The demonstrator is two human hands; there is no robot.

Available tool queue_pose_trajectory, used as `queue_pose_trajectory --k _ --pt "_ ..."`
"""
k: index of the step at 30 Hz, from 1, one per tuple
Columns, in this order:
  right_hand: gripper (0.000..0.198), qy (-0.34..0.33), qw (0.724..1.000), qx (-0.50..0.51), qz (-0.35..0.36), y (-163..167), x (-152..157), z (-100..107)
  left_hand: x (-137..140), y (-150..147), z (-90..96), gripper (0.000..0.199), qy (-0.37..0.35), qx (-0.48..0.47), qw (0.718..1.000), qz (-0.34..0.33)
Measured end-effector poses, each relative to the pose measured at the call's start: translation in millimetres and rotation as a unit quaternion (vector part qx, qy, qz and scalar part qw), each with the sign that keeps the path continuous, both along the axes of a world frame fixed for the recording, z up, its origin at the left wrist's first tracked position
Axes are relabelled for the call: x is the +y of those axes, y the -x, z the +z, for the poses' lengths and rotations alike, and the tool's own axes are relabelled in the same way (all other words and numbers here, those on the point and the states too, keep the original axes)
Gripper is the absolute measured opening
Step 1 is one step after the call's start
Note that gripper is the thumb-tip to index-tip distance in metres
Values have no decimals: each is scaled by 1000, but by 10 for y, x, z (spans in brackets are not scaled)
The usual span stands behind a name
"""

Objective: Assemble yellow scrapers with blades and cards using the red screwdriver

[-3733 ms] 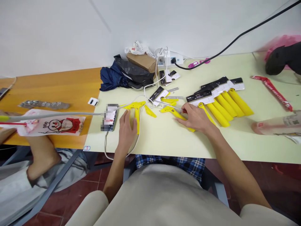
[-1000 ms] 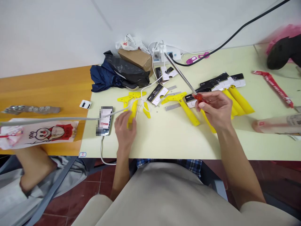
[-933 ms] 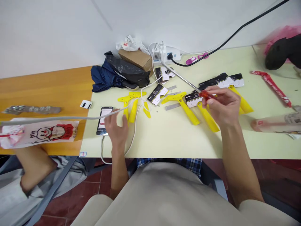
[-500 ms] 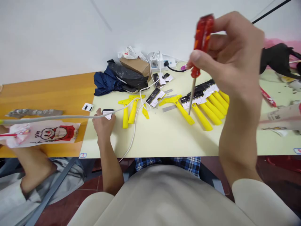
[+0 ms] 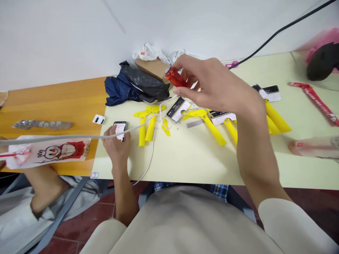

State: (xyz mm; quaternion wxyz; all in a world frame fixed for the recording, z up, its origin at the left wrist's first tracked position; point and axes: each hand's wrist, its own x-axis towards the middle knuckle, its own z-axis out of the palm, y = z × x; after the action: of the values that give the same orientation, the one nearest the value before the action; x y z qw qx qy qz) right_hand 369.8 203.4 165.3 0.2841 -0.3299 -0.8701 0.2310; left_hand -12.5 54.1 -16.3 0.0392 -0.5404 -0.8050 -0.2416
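My right hand [image 5: 212, 83] is raised above the table, its fingers closed on the red handle of a screwdriver [image 5: 177, 77]; the shaft does not show now. At the table's left part my left hand [image 5: 116, 143] is wrapped around the lower end of a smartphone [image 5: 120, 129] with a lit screen. Yellow scrapers [image 5: 142, 128] lie right of the phone. Another yellow scraper [image 5: 210, 127], with a metal blade beside its head, lies below my right hand. My right forearm partly hides several more scrapers [image 5: 275, 114] with black-and-white cards.
A white cable [image 5: 148, 164] crosses the table and passes over my left hand. Behind lie a dark blue and black bundle [image 5: 143, 84] and a cardboard box [image 5: 153, 68]. Another person's arm [image 5: 43, 187] is at the left, by a printed bag [image 5: 63, 150]. A red strip [image 5: 317, 102] lies right.
My right hand has come down and left with the screwdriver, whose handle has tipped over to the left. My left hand stays at the phone, and more of its screen shows. The view has shifted slightly.
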Motion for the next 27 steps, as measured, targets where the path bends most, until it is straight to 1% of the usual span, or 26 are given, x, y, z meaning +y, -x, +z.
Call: queue_pose_trajectory --k 3,6,7,10,12,15,17,19,21,23,25,26,27 --pt "28 6 999 28 20 -37 -31 48 -229 -69 -24 47 -48 5 999 4" --pt "24 1 999 27 21 -102 -99 120 -469 -69 -25 40 -65 13 997 25" --pt "26 -2 999 33 16 -121 -125 141 -543 -59 -27 38 -71 11 997 23" --pt "30 -11 993 120 0 -136 -191 180 -731 -53 -58 32 -99 3 995 2" --pt "23 -1 975 220 -14 -112 -212 191 -825 -108 -100 27 -115 -1 993 -19" --pt "18 29 932 357 -51 -70 -205 207 -909 -287 -165 20 -125 -13 989 -73" --pt "16 66 907 410 -72 -61 -179 218 -927 -430 -189 19 -131 -23 985 -107" --pt "13 95 889 440 -79 -68 -136 211 -917 -552 -192 18 -132 -31 983 -122" --pt "15 89 881 461 -61 -75 -87 177 -893 -634 -183 18 -127 -37 983 -123" --pt "16 46 881 470 -27 -73 -57 126 -863 -680 -175 18 -122 -43 984 -124" --pt "20 2 894 447 -11 -62 -72 86 -836 -708 -175 18 -122 -48 983 -126" --pt "26 6 921 390 -14 -54 -97 76 -824 -721 -179 19 -123 -49 983 -127" --pt "28 11 945 326 -41 -44 -128 71 -815 -735 -184 19 -124 -50 983 -129"
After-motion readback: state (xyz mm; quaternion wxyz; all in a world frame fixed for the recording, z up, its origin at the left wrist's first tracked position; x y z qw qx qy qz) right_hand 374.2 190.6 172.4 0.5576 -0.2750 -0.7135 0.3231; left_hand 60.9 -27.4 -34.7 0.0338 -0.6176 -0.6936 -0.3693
